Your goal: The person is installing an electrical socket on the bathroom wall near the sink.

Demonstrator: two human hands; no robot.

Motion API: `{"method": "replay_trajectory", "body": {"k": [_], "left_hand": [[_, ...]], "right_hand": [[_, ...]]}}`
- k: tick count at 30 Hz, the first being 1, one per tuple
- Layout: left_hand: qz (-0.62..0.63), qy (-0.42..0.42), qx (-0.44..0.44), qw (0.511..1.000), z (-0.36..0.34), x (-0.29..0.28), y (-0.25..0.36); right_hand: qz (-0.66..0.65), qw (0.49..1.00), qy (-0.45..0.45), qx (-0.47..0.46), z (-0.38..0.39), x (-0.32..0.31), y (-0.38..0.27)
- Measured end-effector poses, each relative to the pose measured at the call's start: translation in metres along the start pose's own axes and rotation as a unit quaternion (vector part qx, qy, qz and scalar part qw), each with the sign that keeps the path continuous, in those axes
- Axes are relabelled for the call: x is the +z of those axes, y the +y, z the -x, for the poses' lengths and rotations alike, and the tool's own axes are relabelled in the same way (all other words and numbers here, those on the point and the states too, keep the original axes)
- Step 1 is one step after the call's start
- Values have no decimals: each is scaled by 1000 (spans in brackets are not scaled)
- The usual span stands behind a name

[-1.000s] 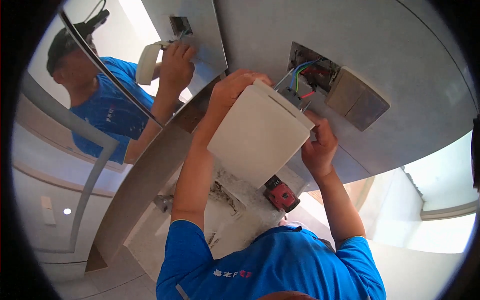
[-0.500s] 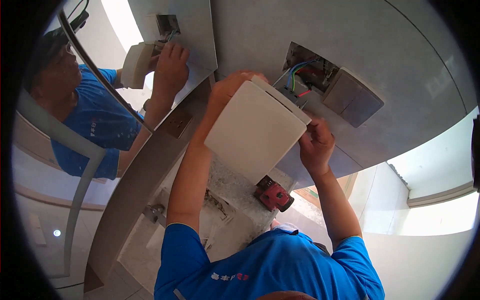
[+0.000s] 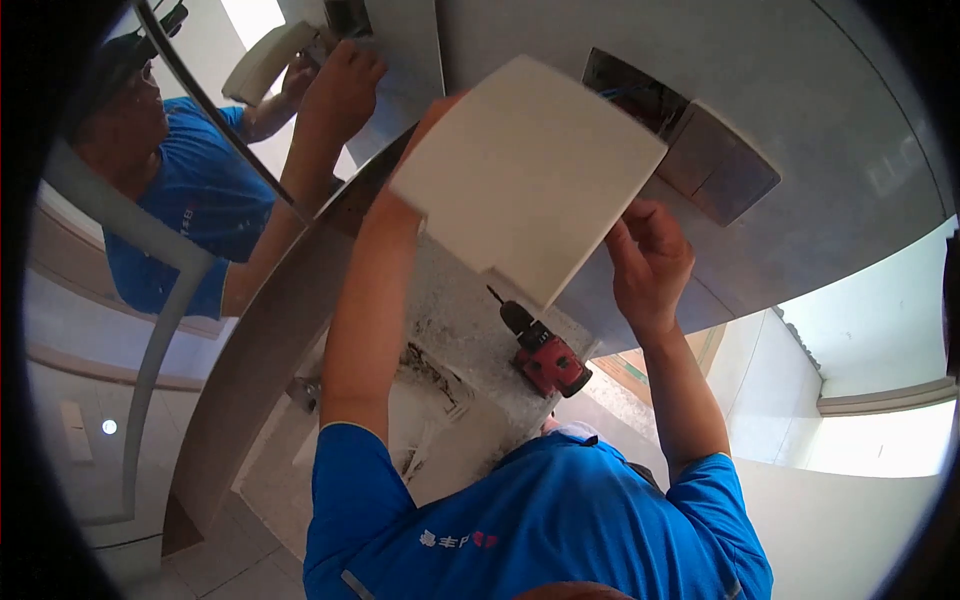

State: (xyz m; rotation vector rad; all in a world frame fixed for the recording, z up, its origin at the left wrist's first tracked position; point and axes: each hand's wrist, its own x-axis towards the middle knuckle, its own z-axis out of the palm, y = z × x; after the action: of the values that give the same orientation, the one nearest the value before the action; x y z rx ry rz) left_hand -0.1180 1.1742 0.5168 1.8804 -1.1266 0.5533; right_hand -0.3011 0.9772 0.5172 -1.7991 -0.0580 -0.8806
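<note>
A white square plastic casing (image 3: 530, 175) is held up against the wall, covering part of a recessed wall box (image 3: 632, 90) with blue wires inside. My left hand (image 3: 430, 118) grips its left side, with the fingers mostly hidden behind it. My right hand (image 3: 648, 260) has curled fingers at its lower right edge. A beige double rocker switch plate (image 3: 718, 165) sits right beside the opening. Below the casing, a red and black cordless drill (image 3: 548, 362) with a bit lies on a dusty ledge.
A mirrored panel (image 3: 170, 255) on the left reflects me and my hands. The curved grey wall (image 3: 810, 130) spans the top and right. The dusty ledge (image 3: 450, 310) lies below my arms, and a bright curved white area (image 3: 860, 440) shows at the right.
The casing has moved up and turned, now hiding its grey terminal part and most of the colored wires. More of the drill shows beneath it. My left hand has risen mostly behind the casing.
</note>
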Motion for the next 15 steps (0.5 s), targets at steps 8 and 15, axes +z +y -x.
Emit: {"method": "replay_trajectory", "body": {"k": [8,15], "left_hand": [[-187,-49,-33,981,-22,5,-92],[-387,-66,58,918,11,-14,-21]], "right_hand": [[-97,994,1,52,-12,16,-6],[142,983,33,-109,-5,20,22]]}}
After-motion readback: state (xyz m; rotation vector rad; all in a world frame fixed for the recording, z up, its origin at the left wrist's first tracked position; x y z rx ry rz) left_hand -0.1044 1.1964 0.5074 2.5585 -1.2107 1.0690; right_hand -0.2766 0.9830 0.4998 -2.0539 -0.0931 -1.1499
